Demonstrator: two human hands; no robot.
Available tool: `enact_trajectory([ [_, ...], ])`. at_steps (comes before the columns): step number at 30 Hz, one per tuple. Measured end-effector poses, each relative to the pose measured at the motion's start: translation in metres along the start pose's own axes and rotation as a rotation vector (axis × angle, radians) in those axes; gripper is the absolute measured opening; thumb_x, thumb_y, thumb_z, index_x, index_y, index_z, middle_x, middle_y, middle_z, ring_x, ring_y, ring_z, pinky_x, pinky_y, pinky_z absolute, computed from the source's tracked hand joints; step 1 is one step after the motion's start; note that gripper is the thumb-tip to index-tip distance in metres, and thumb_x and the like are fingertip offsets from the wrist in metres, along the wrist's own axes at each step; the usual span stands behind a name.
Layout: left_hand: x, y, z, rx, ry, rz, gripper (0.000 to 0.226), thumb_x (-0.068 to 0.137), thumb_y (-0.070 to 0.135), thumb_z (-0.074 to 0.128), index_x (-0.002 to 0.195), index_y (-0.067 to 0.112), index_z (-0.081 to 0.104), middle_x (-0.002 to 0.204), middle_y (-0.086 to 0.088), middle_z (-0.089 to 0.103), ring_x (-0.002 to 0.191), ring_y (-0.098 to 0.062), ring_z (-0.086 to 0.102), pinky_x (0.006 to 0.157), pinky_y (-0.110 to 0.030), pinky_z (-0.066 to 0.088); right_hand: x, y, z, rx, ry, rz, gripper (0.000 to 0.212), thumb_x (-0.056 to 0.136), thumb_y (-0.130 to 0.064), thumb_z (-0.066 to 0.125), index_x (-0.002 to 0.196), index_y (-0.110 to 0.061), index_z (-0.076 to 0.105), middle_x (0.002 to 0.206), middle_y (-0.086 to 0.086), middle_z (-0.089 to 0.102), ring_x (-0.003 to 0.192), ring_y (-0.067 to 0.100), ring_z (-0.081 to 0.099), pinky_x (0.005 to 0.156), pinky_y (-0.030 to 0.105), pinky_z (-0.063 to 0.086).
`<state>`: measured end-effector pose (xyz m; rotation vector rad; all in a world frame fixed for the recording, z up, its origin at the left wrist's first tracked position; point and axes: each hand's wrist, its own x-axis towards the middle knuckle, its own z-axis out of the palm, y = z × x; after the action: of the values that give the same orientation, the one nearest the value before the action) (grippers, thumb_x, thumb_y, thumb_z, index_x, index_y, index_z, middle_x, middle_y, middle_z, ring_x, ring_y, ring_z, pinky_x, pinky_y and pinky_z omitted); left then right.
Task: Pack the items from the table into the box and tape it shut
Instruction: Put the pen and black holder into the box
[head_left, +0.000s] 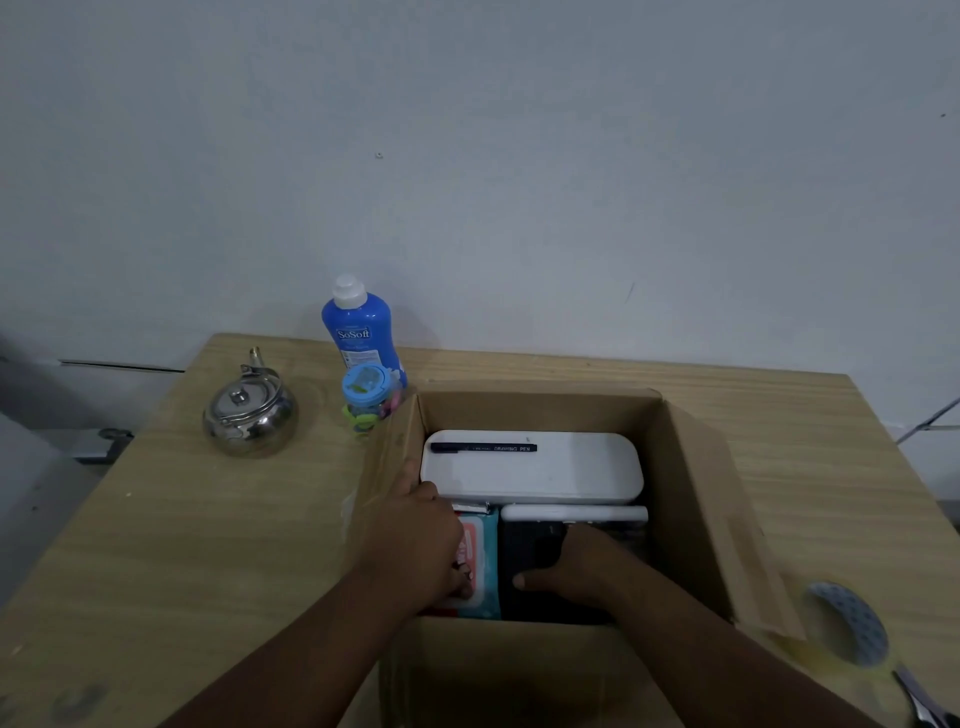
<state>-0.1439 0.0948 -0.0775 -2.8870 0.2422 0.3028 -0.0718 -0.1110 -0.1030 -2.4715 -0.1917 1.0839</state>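
Steel kettle (249, 415), blue plastic bottle (358, 332): left of brown cardboard box (675, 493).
Left hand (421, 540) nearer, grip unclear; right hand (576, 566) spread flat.

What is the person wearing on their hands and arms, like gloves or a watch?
Nothing that shows. The left hand and the right hand are bare, with no gloves or rings to see. Both forearms are bare too, with no sleeves, watch or bracelets in view.
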Motion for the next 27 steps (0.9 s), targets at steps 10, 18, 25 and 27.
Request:
enact_trajectory([
  [10, -0.002, 0.001, 0.001, -0.095, 0.076, -0.019, 0.043, 0.073, 0.067, 0.064, 0.086, 0.026, 0.069, 0.090, 0.006, 0.067, 0.095, -0.016, 0.056, 0.118, -0.039, 0.015, 0.002, 0.005, 0.000, 0.103, 0.007, -0.039, 0.054, 0.080, -0.048, 0.080, 0.123, -0.020, 0.064, 0.116, 0.000, 0.070, 0.098, 0.010, 0.065, 0.082, 0.025, 0.057],
  [18, -0.003, -0.002, 0.015, -0.192, 0.244, -0.022, 0.029, 0.058, 0.058, 0.062, 0.058, 0.029, 0.063, 0.058, 0.014, 0.054, 0.067, -0.009, 0.056, 0.114, -0.039, 0.020, 0.002, 0.012, -0.009, 0.010, 0.389, 0.076, 0.034, 0.094, -0.046, 0.062, 0.088, -0.013, 0.061, 0.077, 0.001, 0.067, 0.072, 0.015, 0.065, 0.063, 0.028, 0.055],
  [25, -0.002, -0.002, 0.016, -0.175, 0.282, -0.027, 0.029, 0.074, 0.051, 0.052, 0.057, 0.029, 0.060, 0.057, 0.011, 0.054, 0.065, -0.012, 0.056, 0.112, -0.041, 0.028, 0.019, 0.013, -0.004, -0.180, 0.377, 0.039, 0.010, 0.098, -0.019, 0.058, 0.100, -0.010, 0.057, 0.101, 0.007, 0.067, 0.088, 0.020, 0.066, 0.071, 0.026, 0.052],
  [27, 0.000, -0.003, 0.018, -0.156, 0.287, -0.026, 0.030, 0.074, 0.051, 0.053, 0.058, 0.029, 0.061, 0.057, 0.010, 0.055, 0.066, -0.013, 0.057, 0.112, -0.042, 0.030, 0.018, 0.017, -0.004, -0.188, 0.387, 0.013, 0.008, 0.100, -0.019, 0.056, 0.096, -0.013, 0.051, 0.103, 0.005, 0.066, 0.092, 0.018, 0.065, 0.075, 0.024, 0.052],
])
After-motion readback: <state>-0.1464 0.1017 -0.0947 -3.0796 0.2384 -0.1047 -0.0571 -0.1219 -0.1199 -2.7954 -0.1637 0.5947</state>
